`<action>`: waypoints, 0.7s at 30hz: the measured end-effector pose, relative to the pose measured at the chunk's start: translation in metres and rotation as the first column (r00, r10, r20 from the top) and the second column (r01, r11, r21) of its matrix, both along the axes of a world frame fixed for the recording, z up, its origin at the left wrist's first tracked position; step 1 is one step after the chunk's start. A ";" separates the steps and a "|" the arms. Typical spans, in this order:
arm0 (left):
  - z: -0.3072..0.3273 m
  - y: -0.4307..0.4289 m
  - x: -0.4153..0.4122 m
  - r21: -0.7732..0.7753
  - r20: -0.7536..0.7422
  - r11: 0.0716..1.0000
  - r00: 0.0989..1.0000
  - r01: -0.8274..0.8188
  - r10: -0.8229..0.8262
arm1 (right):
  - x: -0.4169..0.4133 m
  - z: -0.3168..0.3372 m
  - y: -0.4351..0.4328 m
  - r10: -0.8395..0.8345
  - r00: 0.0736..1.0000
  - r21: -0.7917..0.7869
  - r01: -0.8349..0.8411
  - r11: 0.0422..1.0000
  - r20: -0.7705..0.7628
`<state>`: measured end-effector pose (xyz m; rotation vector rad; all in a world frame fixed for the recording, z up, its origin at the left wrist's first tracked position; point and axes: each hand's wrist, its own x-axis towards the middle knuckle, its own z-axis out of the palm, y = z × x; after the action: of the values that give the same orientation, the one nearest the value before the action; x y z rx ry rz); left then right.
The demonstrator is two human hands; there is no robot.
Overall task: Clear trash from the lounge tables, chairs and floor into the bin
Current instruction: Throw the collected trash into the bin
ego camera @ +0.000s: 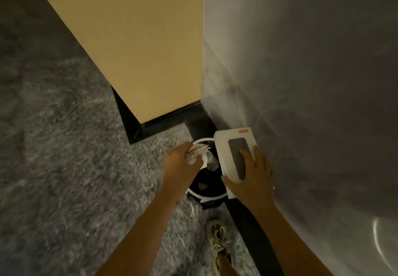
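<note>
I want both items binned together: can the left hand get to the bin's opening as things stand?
Probably yes. The left hand, gripping crumpled paper, is over the bin's open mouth; the white box in the right hand covers only its right side.

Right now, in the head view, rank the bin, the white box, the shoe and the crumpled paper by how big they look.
1. bin and white box: they look alike; the box hides part of the bin, so unranked.
2. shoe
3. crumpled paper
</note>
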<state>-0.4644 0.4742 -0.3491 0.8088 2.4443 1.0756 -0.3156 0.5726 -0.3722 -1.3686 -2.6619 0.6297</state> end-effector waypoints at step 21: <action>-0.158 0.020 -0.017 -0.112 0.147 0.984 0.977 -0.142 0.158 | -0.059 -0.129 0.048 0.197 0.964 -0.205 -0.232 0.951 -0.180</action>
<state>-0.4811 0.4941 -0.5069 0.4960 2.4352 1.0165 -0.3750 0.6210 -0.5015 -1.0254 -2.6970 1.0456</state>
